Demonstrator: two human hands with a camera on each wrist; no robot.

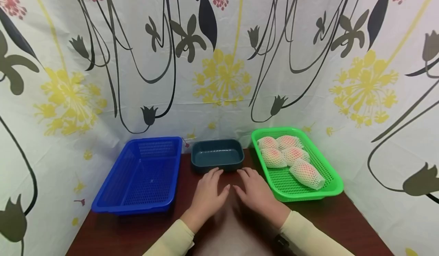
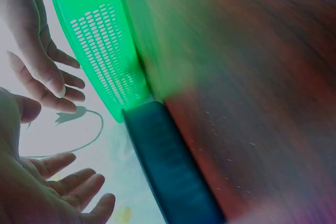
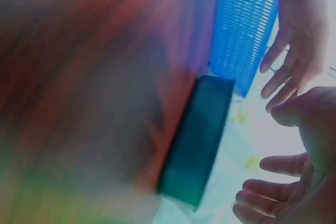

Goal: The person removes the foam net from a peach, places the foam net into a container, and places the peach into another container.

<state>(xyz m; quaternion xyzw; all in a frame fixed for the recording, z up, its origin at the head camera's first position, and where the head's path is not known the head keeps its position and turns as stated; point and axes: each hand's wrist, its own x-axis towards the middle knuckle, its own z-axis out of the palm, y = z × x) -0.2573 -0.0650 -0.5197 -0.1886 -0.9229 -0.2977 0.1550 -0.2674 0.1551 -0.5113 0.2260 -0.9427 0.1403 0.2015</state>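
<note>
Both hands hover over the middle of the table with relaxed fingers and nothing in them. The left hand (image 1: 208, 191) is just in front of the dark teal dish (image 1: 217, 157), its fingertips near the front rim. Beside it, the right hand (image 1: 255, 189) lies between that dish and the green basket (image 1: 334, 183). In the left wrist view the left hand (image 2: 58, 187) has its fingers spread. The right wrist view shows the right hand (image 3: 283, 182) with fingers loosely bent. Several round fruits in white foam nets (image 1: 294, 155) sit in the green basket.
A blue basket (image 1: 144, 206) with a perforated bottom stands on the left with nothing in it. The dark red-brown table (image 1: 219, 237) runs up to a white curtain (image 1: 219, 84) printed with flowers, which encloses the back and sides.
</note>
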